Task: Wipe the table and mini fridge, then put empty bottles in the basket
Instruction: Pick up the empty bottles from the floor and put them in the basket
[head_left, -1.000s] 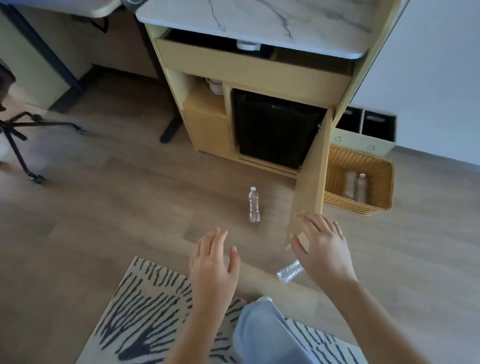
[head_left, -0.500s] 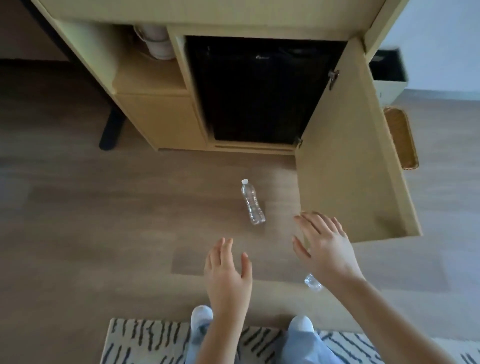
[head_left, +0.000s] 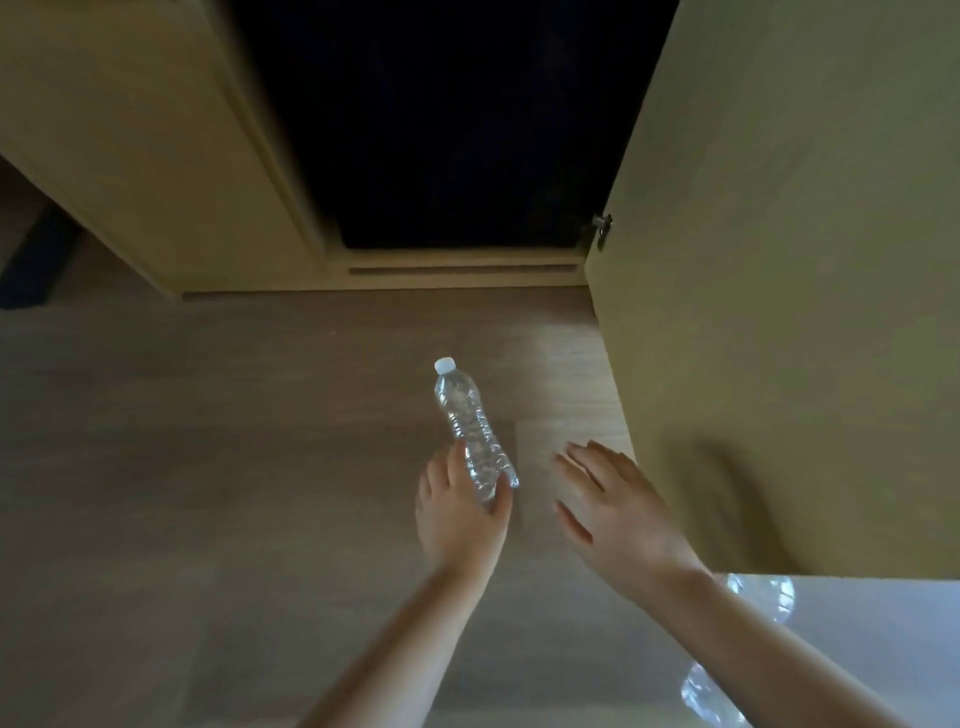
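Wood floor (head_left: 208, 467) in front of black mini fridge (head_left: 441, 130); cabinet door (head_left: 779, 260) stands open at R. Clear plastic bottle (head_left: 465, 410) w/ white cap, upright on floor. Left hand (head_left: 457, 514) grips its lower part, thumb opposite fingers. Right hand (head_left: 618, 509) just beside, fingers spread, holding nothing. Second bottle (head_left: 698, 691) lies under right forearm, partly hidden.

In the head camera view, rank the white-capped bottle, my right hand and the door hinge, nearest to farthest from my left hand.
1. The bottle, between the left hand thumb and fingers.
2. The right hand, just to the right, not touching.
3. The door hinge, farthest, up ahead on the right.
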